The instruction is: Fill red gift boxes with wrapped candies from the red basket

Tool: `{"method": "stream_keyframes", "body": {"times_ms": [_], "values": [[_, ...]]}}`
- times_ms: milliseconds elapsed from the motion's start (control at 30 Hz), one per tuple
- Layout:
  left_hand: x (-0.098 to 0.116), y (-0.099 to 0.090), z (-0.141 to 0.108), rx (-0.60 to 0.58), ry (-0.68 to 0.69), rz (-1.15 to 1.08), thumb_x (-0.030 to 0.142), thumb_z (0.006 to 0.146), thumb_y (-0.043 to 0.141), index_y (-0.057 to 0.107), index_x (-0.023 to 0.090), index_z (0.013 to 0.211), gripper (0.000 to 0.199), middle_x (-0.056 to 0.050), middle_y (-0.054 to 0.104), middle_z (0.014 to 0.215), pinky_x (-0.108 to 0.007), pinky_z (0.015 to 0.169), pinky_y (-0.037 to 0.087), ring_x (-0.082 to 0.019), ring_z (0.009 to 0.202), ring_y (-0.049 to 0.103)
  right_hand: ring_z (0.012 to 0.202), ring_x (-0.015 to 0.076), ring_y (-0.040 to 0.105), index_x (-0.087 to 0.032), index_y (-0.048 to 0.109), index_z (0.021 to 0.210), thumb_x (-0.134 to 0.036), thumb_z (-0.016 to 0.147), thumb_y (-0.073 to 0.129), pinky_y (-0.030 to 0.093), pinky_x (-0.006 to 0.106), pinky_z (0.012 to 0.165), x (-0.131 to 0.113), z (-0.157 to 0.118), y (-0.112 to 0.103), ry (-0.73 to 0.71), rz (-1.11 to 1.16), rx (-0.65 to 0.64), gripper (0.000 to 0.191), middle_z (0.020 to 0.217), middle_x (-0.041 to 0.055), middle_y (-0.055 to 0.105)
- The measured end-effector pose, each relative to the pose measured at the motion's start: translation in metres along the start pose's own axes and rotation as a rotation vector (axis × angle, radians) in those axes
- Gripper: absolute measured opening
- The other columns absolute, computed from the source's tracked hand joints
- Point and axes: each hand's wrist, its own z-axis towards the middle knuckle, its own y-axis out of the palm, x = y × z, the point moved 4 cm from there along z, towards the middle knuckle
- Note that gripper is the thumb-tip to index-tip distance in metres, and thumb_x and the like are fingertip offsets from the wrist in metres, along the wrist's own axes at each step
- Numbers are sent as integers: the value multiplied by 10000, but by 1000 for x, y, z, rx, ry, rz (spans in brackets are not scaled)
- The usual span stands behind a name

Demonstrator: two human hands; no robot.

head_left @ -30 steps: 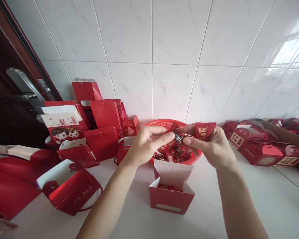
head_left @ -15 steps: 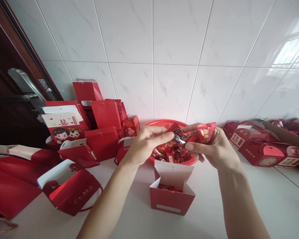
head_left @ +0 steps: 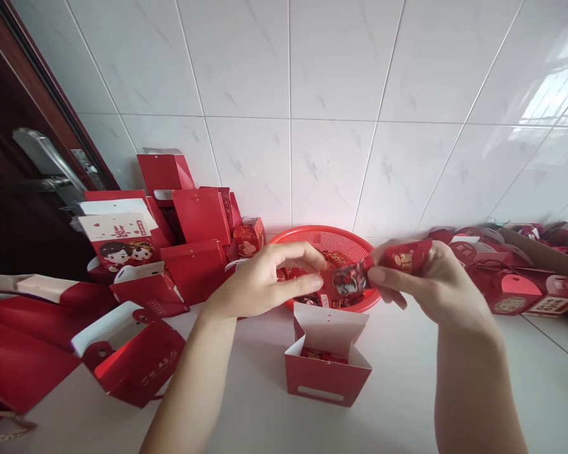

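Observation:
My right hand (head_left: 426,284) is closed on two wrapped candies. One is a red candy (head_left: 404,257) lying along the fingers; the other, a dark red-and-black candy (head_left: 350,280), sticks out from the thumb and fingertips toward the left. My left hand (head_left: 267,280) hovers at the left of them, thumb and forefinger apart with nothing seen between them. Behind both hands stands a red plastic basket (head_left: 345,234) of mixed wrapped candies, partly hidden. In front, an open red gift box (head_left: 326,378) stands upright with red-wrapped candies (head_left: 324,357) inside.
Several red gift boxes (head_left: 199,277) crowd the left side, one open box (head_left: 137,359) lying tilted near my left forearm. More closed red boxes (head_left: 502,290) stand at the right beside a cardboard carton (head_left: 539,249). A tiled wall (head_left: 331,170) rises behind; a dark door (head_left: 19,208) is at the left.
My left hand has come off the dark candy and moved left and down. My right hand has shifted right and slightly down with both candies.

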Motion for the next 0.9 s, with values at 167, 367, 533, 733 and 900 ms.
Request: {"method": "stream_keyframes", "body": {"times_ms": [167,367,533,733,900], "values": [[-6,6,-9,-353,-121,231,273,890,697,798,260,987,141,-23,733,1160,-283,871,514,-194,1009,694,524,132,545,-210,773,788,-337,828,744,432,247,458,-10,-11,7,78,-270,-114,136,592,0,641],[-17,13,-9,-377,-254,328,238,864,663,792,303,1068,250,-7,762,1147,-261,766,506,-218,1014,701,551,142,570,-233,773,845,-347,865,709,433,253,465,-7,-13,27,73,-355,-263,133,649,12,668],[-22,13,-7,-362,-278,391,221,860,642,777,289,1092,276,0,758,1174,-257,790,491,-215,1046,688,426,111,512,-224,613,908,-426,905,669,373,223,362,-7,-7,22,129,-139,-73,210,549,-46,547],[-30,8,4,-282,-323,397,227,850,635,785,276,1045,251,5,775,1093,-243,688,482,-178,859,705,523,154,637,-244,493,845,-334,922,551,514,259,427,2,-3,20,246,104,-26,132,684,-26,592],[-31,7,5,-295,-283,366,333,820,710,791,269,1047,249,-14,784,1063,-262,707,481,-211,902,705,705,169,640,-232,571,888,-438,904,667,595,296,579,6,5,22,165,10,-89,227,826,26,669]]}}
